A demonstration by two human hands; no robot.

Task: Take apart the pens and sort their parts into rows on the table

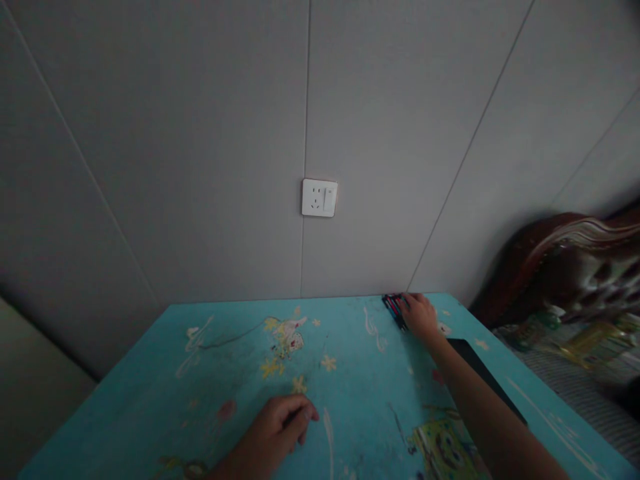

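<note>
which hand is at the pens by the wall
The right hand, reaching to the far side of the turquoise tabletop, its fingers at the pens; the left hand is nearer the camera, well apart from them.

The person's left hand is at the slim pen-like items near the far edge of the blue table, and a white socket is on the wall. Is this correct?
Not the left hand: the head view shows the right hand at the slim pen-like items near the far edge of the blue table. The white socket is indeed on the wall.
</note>
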